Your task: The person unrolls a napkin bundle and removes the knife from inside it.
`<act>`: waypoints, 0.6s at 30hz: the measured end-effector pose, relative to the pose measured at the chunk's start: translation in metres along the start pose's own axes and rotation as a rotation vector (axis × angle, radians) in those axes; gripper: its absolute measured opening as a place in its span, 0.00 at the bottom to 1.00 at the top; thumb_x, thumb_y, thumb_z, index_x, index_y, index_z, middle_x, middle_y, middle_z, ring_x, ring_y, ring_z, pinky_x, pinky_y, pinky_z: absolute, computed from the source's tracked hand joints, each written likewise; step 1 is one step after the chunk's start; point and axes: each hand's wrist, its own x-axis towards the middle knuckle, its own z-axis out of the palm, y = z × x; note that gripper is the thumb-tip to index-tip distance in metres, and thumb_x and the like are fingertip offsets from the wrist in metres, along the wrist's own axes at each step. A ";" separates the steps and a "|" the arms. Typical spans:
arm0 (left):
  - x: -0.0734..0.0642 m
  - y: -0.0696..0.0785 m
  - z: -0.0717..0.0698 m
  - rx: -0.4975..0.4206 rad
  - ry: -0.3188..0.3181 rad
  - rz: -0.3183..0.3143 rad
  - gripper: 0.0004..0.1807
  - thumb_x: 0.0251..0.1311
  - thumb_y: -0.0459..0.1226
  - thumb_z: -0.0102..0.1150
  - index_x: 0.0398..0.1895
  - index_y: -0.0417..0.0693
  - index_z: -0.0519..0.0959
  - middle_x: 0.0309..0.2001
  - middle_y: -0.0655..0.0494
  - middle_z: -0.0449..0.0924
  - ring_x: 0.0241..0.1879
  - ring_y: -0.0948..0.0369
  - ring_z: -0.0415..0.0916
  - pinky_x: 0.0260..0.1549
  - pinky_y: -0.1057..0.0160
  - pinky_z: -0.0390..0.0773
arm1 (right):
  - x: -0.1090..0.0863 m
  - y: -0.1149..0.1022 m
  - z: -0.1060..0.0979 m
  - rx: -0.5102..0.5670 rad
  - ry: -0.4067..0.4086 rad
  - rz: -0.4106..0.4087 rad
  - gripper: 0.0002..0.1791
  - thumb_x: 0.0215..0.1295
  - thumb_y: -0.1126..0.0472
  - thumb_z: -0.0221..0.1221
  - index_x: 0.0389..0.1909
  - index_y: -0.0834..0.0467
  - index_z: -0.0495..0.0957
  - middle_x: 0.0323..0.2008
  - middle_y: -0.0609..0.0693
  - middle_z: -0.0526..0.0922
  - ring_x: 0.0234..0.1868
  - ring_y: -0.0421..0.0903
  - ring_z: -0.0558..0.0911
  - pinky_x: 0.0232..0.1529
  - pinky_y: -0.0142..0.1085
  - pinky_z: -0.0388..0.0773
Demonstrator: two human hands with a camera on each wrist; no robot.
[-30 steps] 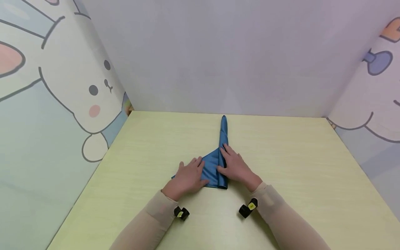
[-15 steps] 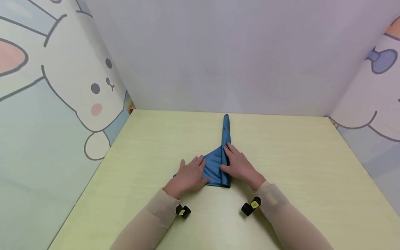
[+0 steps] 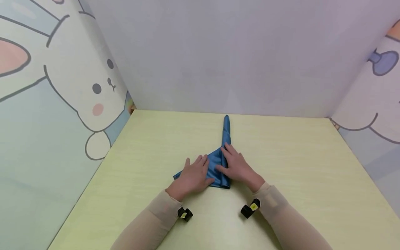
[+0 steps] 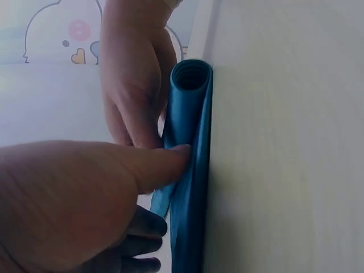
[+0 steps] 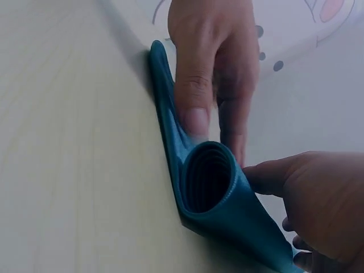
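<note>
A shiny blue cloth (image 3: 214,162), partly rolled up, lies on the table. Its roll (image 3: 226,130) runs away from me on the right and narrows toward the far end; the flat part tapers to the left. My left hand (image 3: 193,176) rests with extended fingers on the flat part, covering some of it. On the roll lie the fingers of my right hand (image 3: 240,168), its thumb reaching over to the roll's left side. The right wrist view shows layered coils in the roll's near end (image 5: 211,177). Both thumbs touch cloth close to the roll.
The pale yellow table (image 3: 287,156) ends at a plain light wall (image 3: 206,59) behind, near the roll's far tip. Side panels with cartoon drawings (image 3: 78,86) flank it. Each wrist wears a small black camera (image 3: 247,211).
My left hand has slid slightly right along the flat cloth, closer to the roll, uncovering more of the left corner. My right thumb has shifted slightly left. The view has drifted a little.
</note>
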 end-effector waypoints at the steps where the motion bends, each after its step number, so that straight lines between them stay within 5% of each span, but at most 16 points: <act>1: 0.000 0.001 0.000 0.001 0.006 0.014 0.43 0.66 0.62 0.43 0.75 0.45 0.53 0.76 0.51 0.47 0.74 0.54 0.46 0.64 0.37 0.52 | 0.001 0.000 0.001 -0.007 -0.003 -0.009 0.46 0.63 0.40 0.59 0.73 0.63 0.55 0.75 0.60 0.47 0.74 0.57 0.48 0.63 0.65 0.52; 18: 0.003 0.000 0.006 -0.007 -0.017 0.065 0.47 0.64 0.65 0.42 0.76 0.44 0.50 0.76 0.49 0.43 0.74 0.53 0.42 0.64 0.38 0.54 | 0.001 0.000 -0.001 -0.071 -0.060 -0.003 0.49 0.62 0.39 0.60 0.74 0.63 0.52 0.75 0.60 0.44 0.75 0.58 0.44 0.63 0.65 0.53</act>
